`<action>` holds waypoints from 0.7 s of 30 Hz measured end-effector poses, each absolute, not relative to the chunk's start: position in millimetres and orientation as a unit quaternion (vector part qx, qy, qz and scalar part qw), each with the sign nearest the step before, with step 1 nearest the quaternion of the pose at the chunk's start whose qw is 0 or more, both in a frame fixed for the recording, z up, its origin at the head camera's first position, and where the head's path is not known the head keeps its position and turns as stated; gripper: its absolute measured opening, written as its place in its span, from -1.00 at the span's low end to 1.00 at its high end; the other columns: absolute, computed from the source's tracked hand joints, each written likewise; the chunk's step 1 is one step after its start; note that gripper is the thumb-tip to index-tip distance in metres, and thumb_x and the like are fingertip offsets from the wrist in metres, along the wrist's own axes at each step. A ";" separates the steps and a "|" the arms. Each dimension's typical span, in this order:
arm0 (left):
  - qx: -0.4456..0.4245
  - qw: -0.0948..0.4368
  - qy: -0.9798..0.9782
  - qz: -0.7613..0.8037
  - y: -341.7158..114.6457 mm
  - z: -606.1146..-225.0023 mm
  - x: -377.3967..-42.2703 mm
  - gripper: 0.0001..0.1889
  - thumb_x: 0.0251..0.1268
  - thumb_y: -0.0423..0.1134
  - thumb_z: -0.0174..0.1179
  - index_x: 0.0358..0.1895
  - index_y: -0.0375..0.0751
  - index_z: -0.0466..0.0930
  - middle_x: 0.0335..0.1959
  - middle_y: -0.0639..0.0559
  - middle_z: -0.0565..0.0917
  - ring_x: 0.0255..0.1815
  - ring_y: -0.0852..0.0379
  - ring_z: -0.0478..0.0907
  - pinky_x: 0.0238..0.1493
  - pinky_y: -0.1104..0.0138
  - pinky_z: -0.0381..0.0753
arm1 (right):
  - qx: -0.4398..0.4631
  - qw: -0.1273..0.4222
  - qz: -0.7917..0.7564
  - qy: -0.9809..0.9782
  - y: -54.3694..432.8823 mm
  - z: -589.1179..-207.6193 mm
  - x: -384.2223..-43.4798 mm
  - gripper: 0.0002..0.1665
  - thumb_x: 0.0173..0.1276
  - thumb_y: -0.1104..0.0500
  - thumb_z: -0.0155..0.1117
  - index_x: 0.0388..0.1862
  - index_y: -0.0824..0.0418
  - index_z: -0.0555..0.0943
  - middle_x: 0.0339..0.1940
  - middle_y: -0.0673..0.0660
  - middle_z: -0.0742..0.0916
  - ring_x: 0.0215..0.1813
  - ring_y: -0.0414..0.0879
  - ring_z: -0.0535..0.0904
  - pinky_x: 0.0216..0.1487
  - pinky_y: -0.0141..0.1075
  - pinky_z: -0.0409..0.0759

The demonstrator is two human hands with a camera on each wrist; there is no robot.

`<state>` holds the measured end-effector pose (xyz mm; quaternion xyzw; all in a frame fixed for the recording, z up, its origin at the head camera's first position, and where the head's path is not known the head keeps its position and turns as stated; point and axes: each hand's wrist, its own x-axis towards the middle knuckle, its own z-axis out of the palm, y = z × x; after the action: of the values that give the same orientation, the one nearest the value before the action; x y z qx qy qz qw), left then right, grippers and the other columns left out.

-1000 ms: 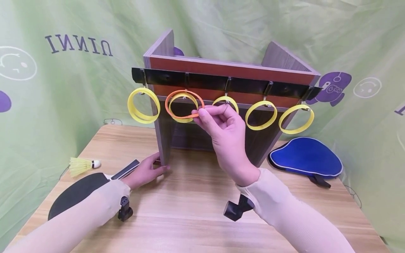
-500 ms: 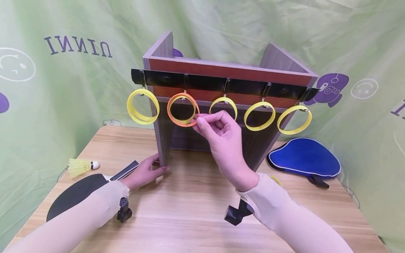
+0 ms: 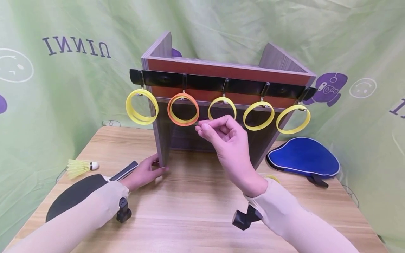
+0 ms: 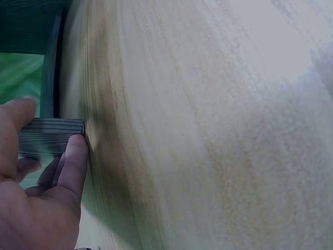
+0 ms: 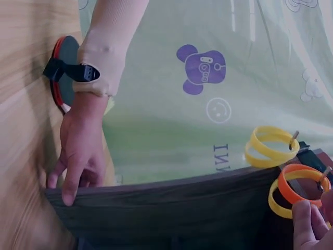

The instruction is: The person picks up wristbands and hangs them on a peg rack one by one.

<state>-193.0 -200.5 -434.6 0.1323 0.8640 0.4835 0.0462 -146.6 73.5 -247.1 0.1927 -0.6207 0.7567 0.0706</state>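
An orange silicone wristband [image 3: 169, 110] hangs from the second hook from the left, in front of a yellow wristband [image 5: 278, 209]. My right hand [image 3: 229, 146] is just right of it, in front of the stand; its fingers are bent, thumb near index finger, with no band between them. In the right wrist view its fingertips [image 5: 302, 213] show close to the orange band. At the lower left, my left hand [image 3: 147, 172] grips the wooden stand's left side panel [image 3: 162, 140], thumb and fingers on either side of its edge [image 4: 52, 127] near the tabletop.
Yellow wristbands [image 3: 128, 109] hang from the other hooks on the black strip [image 3: 205, 80]. On the table [image 3: 177, 218] lie a table tennis bat [image 3: 74, 191], a yellow shuttlecock [image 3: 80, 168] and a blue bat case [image 3: 303, 156]. A yellow band [image 3: 272, 177] shows behind the right wrist.
The orange wristband, earlier pinched and stretched out of shape by my right hand, now hangs round on the hook. My right hand has let go and drawn slightly right and down. The left hand stays put.
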 end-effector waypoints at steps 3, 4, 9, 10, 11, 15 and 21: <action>0.130 0.045 0.865 0.483 -201.1 -435.7 -193.1 -0.35 0.52 -0.21 0.25 0.55 -0.39 0.28 0.36 -0.35 0.59 0.35 -0.23 0.55 0.48 -0.19 0.43 | 0.205 0.064 0.749 -0.626 83.4 -247.9 -143.8 -0.89 0.45 0.47 0.28 -0.11 0.35 0.57 -0.09 0.21 0.85 -0.10 -0.08 0.85 0.13 -0.17 0.75; 0.129 0.045 0.865 0.483 -201.2 -435.8 -192.9 -0.35 0.53 -0.21 0.25 0.55 -0.39 0.28 0.37 -0.35 0.59 0.36 -0.24 0.55 0.48 -0.19 0.42 | 0.209 0.058 0.747 -0.628 87.7 -249.0 -143.1 -0.88 0.45 0.47 0.29 -0.12 0.32 0.58 -0.12 0.13 0.86 -0.10 -0.07 0.86 0.11 -0.17 0.76; 0.123 0.046 0.867 0.481 -201.3 -434.7 -192.4 -0.34 0.52 -0.20 0.25 0.55 -0.39 0.29 0.36 -0.35 0.59 0.37 -0.25 0.54 0.49 -0.20 0.41 | 0.230 0.032 0.718 -0.656 116.1 -259.1 -141.2 -0.89 0.44 0.43 0.32 -0.15 0.28 0.60 -0.18 0.04 0.88 -0.17 -0.08 0.86 0.00 -0.19 0.79; 0.121 0.046 0.867 0.481 -201.2 -434.3 -192.5 -0.35 0.52 -0.20 0.26 0.54 -0.39 0.30 0.35 -0.35 0.60 0.37 -0.25 0.54 0.49 -0.20 0.41 | 0.232 0.027 0.711 -0.664 123.4 -262.0 -140.9 -0.90 0.45 0.42 0.32 -0.15 0.28 0.60 -0.19 0.05 0.88 -0.18 -0.08 0.86 -0.02 -0.20 0.80; 0.119 0.046 0.867 0.481 -201.1 -433.8 -192.7 -0.36 0.51 -0.20 0.26 0.53 -0.39 0.32 0.34 -0.35 0.61 0.36 -0.25 0.55 0.49 -0.20 0.41 | 0.233 0.024 0.702 -0.672 130.8 -265.2 -140.6 -0.92 0.46 0.40 0.32 -0.15 0.28 0.60 -0.19 0.05 0.87 -0.19 -0.09 0.86 -0.04 -0.20 0.80; 0.115 0.046 0.869 0.480 -200.9 -433.1 -193.5 -0.37 0.51 -0.20 0.26 0.51 -0.38 0.33 0.33 -0.34 0.62 0.36 -0.24 0.55 0.48 -0.20 0.41 | 0.224 0.011 0.683 -0.695 161.7 -281.7 -138.6 -0.94 0.50 0.41 0.26 -0.16 0.28 0.60 -0.23 0.07 0.87 -0.21 -0.11 0.86 -0.10 -0.20 0.81; 0.117 0.053 0.867 0.482 -200.3 -434.6 -193.6 -0.35 0.53 -0.18 0.25 0.54 -0.39 0.29 0.35 -0.34 0.60 0.37 -0.23 0.54 0.49 -0.18 0.42 | 0.183 -0.004 0.650 -0.737 212.5 -315.8 -134.7 -0.96 0.50 0.42 0.25 -0.15 0.34 0.60 -0.27 0.07 0.86 -0.25 -0.13 0.84 -0.16 -0.26 0.81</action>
<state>-193.6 -200.3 -434.6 0.1169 0.8668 0.4819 0.0526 -134.7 212.5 -315.8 0.1830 -0.7374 0.6502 -0.0042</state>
